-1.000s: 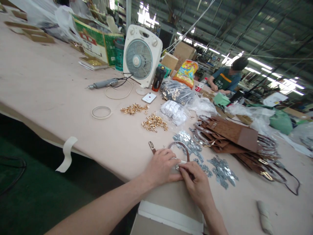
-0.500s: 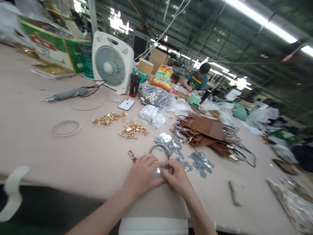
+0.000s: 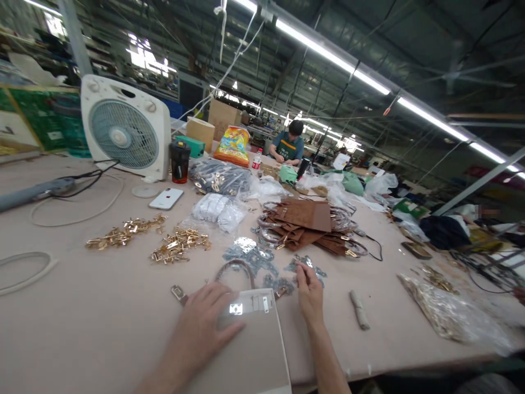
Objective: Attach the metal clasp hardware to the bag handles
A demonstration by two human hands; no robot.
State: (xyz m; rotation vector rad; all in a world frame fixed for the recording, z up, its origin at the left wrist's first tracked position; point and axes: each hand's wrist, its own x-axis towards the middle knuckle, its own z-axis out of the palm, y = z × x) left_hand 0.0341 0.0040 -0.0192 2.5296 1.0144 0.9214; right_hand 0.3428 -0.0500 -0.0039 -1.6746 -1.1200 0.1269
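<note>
A light beige bag panel (image 3: 250, 350) lies on the table in front of me, with a small metal plate (image 3: 236, 309) near its top edge. My left hand (image 3: 205, 323) rests on the panel's left side with its fingers apart. Beyond the panel's top edge a brown handle (image 3: 235, 265) loops up, and a strap end with a gold buckle (image 3: 179, 294) sticks out left. My right hand (image 3: 308, 287) is right of the panel, fingers pinched together at the pile of grey metal plates (image 3: 309, 265); what is between the fingertips is too small to make out.
Gold hardware (image 3: 180, 244) lies in piles at the left, with a phone (image 3: 166, 198) and fan (image 3: 125, 128) behind. Brown bags (image 3: 305, 219) are stacked beyond the plates. A grey roll (image 3: 359, 310) lies right. A person (image 3: 288, 145) sits at the far side.
My right hand has left the panel's top edge and moved right to the grey plates. My left hand now lies flatter on the panel. The view has turned right.
</note>
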